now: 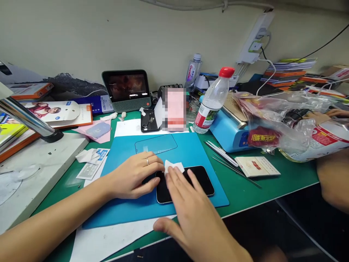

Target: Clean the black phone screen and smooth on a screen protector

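Observation:
A black-screened smartphone (200, 178) lies face up on a blue mat (109, 209). My right hand (192, 203) is over it, thumb out to the side. Its outstretched fingers press a folded white wipe (177, 166) against the glass near the phone's far edge. At the phone's left end, my left hand (136, 174), with a ring on one finger, is curled, thumb and fingertips on the edge and corner. Behind my hands a clear screen protector (156, 143) with a dark border lies on the mat.
Beyond the mat stand a smart display (127, 89), a black phone case (149, 120) and a red-capped bottle (211, 102). Tweezers (237, 171), a pen (222, 153) and a cigarette box (257, 166) lie right. A lamp base (40, 174) is left. Another person's arm (334, 174) rests right.

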A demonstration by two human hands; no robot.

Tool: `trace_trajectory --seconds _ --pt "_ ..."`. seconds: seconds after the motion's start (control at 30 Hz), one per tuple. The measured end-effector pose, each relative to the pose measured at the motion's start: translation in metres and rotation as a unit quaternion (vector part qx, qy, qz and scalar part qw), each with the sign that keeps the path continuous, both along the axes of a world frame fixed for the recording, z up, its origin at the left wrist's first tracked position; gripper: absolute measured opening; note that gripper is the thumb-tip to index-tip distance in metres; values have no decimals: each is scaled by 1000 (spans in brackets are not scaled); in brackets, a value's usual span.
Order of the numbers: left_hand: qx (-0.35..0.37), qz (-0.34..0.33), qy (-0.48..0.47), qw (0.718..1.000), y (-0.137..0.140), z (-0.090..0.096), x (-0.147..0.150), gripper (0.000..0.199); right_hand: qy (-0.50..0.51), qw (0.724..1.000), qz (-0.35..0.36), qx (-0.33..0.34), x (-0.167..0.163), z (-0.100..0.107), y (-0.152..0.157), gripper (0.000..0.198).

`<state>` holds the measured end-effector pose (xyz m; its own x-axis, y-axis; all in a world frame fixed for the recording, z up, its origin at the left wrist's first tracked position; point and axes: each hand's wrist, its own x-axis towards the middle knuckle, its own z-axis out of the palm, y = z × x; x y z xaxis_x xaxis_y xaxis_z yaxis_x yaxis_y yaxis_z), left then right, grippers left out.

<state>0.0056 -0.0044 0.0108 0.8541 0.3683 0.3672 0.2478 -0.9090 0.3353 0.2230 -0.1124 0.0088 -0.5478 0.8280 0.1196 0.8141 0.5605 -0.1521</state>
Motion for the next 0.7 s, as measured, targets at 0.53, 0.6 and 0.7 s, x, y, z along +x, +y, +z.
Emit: trace_trajectory --seconds 0.53,0.6,0.7 --pt "-12 1 6 1000 -2 0 1 15 28 982 95 159 3 -27 -16 63" --pt "-15 2 7 1000 -2 -1 0 16 21 983 95 154 16 -24 -19 57" --pt "-23 -2 8 1000 -2 -3 -1 17 5 989 57 139 40 -16 -28 56"
